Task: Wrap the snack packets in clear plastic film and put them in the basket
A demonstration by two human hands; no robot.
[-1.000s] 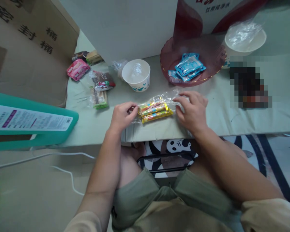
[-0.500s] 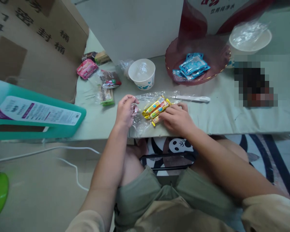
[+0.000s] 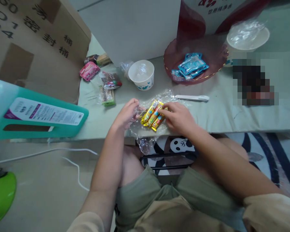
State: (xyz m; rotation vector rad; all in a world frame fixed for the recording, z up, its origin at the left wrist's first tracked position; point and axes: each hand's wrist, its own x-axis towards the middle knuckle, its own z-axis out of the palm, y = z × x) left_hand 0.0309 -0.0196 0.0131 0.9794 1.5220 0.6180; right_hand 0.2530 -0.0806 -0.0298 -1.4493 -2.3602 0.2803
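Observation:
Several yellow snack sticks (image 3: 152, 114) lie in a clear plastic bag (image 3: 147, 135) at the table's near edge, and part of the bag hangs over that edge. My left hand (image 3: 125, 113) pinches the bag's left side with closed fingers. My right hand (image 3: 178, 118) rests on the right ends of the sticks, its fingers curled on them through the plastic.
A white slim tool (image 3: 190, 97) lies right of the bag. Behind stand a white paper cup (image 3: 141, 74), a red plate (image 3: 195, 51) of blue packets and wrapped snacks (image 3: 108, 87). A teal container (image 3: 35, 112) and cardboard box (image 3: 38, 45) flank the left.
The sticks and bag slid towards the table's near edge, and the bag now hangs over it. My right hand left the bag's end and came onto the sticks, uncovering the white tool.

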